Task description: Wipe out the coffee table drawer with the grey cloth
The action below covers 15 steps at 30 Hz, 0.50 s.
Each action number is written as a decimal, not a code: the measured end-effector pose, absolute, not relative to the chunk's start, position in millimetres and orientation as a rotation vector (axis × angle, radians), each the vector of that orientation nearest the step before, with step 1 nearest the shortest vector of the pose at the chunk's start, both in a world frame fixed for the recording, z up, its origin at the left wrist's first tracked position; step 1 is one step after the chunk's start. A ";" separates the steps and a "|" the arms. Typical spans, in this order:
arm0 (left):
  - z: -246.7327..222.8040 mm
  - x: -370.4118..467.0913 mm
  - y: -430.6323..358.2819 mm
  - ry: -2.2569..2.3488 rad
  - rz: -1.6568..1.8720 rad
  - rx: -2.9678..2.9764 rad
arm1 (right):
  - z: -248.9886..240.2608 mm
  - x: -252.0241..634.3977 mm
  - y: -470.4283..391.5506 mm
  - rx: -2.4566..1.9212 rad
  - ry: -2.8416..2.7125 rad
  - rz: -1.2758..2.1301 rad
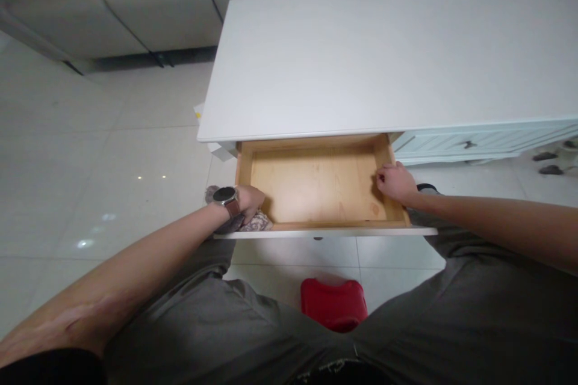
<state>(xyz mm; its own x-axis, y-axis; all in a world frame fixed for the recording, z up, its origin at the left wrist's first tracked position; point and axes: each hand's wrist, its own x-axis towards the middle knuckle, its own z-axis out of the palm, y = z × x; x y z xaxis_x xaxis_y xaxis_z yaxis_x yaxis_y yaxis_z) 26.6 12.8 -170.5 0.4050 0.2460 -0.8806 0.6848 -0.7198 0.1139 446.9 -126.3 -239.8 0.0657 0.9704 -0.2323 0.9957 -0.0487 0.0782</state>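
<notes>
A pulled-out wooden drawer (311,186) of a white coffee table (361,54) is in front of me, its inside bare. At its front left corner my left hand (251,201), with a watch on the wrist, is closed on a patterned cloth (257,222). Part of the cloth hangs outside the drawer's left side, and the hand hides the rest. My right hand (397,181) is closed over the drawer's right side wall, its fingers curled to the inside. The palm side of that hand is hidden.
Below the drawer front, a red plastic stool (334,304) stands on the tiled floor (90,192) between my legs. A beige sofa (158,0) runs along the back. To the right is another drawer front (469,145) with a small knob. Slippers (551,162) lie at the far right.
</notes>
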 end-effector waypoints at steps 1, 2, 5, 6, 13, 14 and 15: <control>-165.9 28.2 12.1 0.785 -1.328 2.239 | -239.9 447.0 -126.3 2.122 2.004 -0.171; -161.4 29.7 11.8 0.763 -1.376 2.272 | -240.1 447.0 -126.2 2.121 2.007 -0.171; -152.5 32.5 12.9 0.676 -1.336 2.318 | -240.4 446.7 -126.5 2.127 2.009 -0.165; -151.8 32.9 13.3 0.656 -1.303 2.322 | -240.5 446.5 -126.6 2.131 2.006 -0.157; -162.1 48.4 7.2 0.511 -1.079 2.375 | -242.3 447.5 -126.7 2.118 2.017 -0.138; -162.6 53.6 5.3 0.490 -1.060 2.388 | -242.5 447.6 -126.6 2.123 2.012 -0.148; -162.6 59.3 3.3 0.468 -1.045 2.400 | -242.6 447.6 -126.7 2.130 2.006 -0.158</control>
